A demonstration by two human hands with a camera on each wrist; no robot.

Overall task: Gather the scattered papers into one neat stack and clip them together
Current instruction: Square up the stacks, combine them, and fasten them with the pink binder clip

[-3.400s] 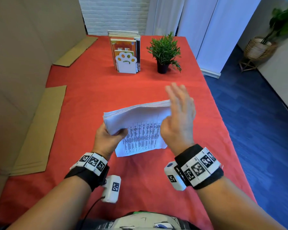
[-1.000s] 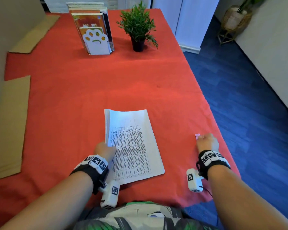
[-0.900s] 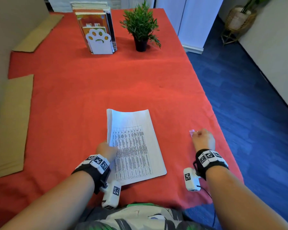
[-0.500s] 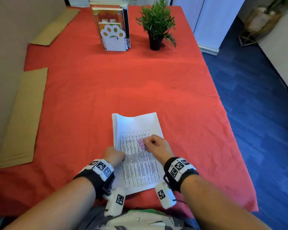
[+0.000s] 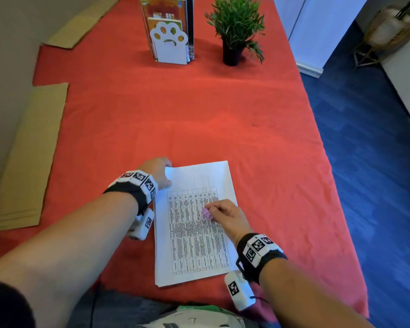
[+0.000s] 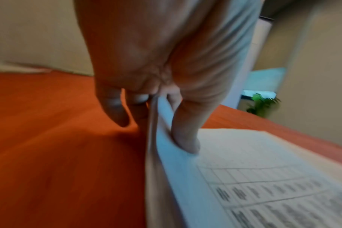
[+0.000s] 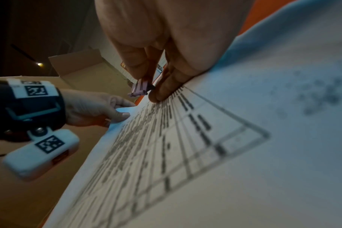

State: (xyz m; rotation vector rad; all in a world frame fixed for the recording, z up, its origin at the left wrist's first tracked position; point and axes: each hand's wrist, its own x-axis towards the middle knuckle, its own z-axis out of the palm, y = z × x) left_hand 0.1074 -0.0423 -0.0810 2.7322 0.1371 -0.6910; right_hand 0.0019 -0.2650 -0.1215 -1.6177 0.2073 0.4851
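A neat stack of white printed papers (image 5: pixel 194 223) lies on the red tablecloth (image 5: pixel 175 119) near the front edge. My left hand (image 5: pixel 158 171) pinches the stack's far left corner (image 6: pixel 166 138), thumb on top and fingers beneath, lifting it a little. Over the middle of the top sheet, my right hand (image 5: pixel 223 215) holds a small pink binder clip (image 5: pixel 206 213) between thumb and forefinger. In the right wrist view the clip (image 7: pixel 140 89) hangs just above the paper (image 7: pixel 205 154), and the other fingers rest on the sheet.
A white paw-shaped bookend with books (image 5: pixel 169 31) and a small potted plant (image 5: pixel 234 27) stand at the far end of the table. Flat cardboard pieces (image 5: pixel 26 157) lie along the left side. The table's right edge drops to blue floor (image 5: pixel 376 162).
My right hand picked the pink clip up near the table's right edge and brought it over the stack. My left hand slid from the stack's near left edge to its far left corner.
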